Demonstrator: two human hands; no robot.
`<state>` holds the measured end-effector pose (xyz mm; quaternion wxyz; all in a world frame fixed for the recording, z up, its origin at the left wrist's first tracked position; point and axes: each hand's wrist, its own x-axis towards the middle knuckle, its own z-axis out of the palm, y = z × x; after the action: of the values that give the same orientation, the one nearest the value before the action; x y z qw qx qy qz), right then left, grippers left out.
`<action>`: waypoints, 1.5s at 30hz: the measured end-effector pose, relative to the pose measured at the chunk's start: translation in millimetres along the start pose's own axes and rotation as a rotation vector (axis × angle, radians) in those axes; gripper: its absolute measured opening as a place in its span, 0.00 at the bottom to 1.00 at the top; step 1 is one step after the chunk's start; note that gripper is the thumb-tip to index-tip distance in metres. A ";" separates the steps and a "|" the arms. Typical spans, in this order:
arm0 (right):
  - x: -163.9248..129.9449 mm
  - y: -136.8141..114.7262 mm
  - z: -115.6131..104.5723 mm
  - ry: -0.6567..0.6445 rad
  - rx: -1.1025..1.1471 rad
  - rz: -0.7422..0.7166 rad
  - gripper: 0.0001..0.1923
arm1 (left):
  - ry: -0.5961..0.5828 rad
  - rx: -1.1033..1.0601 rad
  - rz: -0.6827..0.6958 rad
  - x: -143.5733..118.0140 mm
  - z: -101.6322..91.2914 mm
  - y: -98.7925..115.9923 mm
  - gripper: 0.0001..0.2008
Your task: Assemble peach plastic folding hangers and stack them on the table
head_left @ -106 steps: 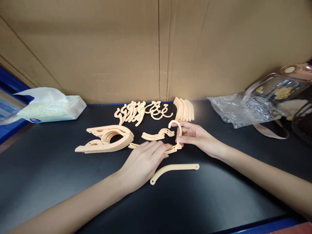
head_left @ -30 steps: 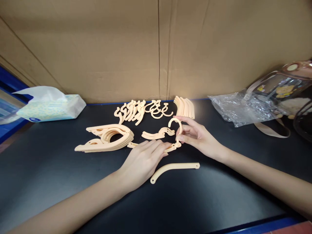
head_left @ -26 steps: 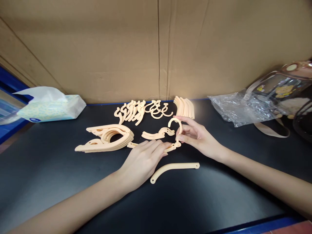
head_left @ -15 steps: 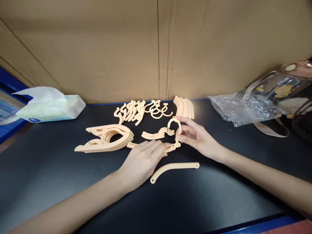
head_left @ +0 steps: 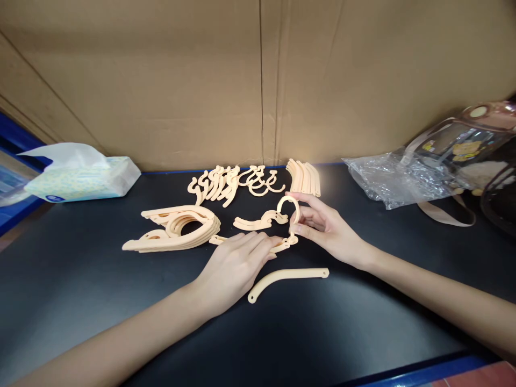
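— So, what is the biggest thing you see?
— A brown cardboard wall [head_left: 161, 80] fills the top of the frame. Below it is a black table [head_left: 80, 301].
— And on the sides?
— A tissue pack [head_left: 80, 177] at the left with a tissue poking out. A clear bag [head_left: 403, 180] at the right; I cannot tell what is in it.
— What do the hands do?
— The left hand [head_left: 236, 269] lies flat, fingers spread, pressing a peach arm piece [head_left: 282, 246] down on the table in the middle. That piece runs left to right.
— And the other?
— The right hand [head_left: 326, 228] pinches a peach hook [head_left: 288, 207]. It stands up at the right end of the arm piece, touching it.
— Anything nearer?
— One loose curved bar [head_left: 288, 277] lies just below both hands. Piles of hangers [head_left: 177, 228] sit left of them.
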<state>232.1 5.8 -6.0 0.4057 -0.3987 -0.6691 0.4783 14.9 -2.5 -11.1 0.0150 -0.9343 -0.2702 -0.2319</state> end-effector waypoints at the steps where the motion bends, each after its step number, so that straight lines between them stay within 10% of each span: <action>1: -0.2 0.1 0.2 0.003 -0.001 -0.002 0.26 | 0.002 0.001 0.001 0.1 0.0 0.0 0.10; 45: 3.3 9.5 4.4 0.058 0.097 0.020 0.26 | -0.023 0.054 -0.001 0.8 3.2 1.8 0.11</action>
<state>228.3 9.6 -15.5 0.4391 -0.3991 -0.6288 0.5025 17.8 -3.1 -13.4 0.0369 -0.9361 -0.2769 -0.2139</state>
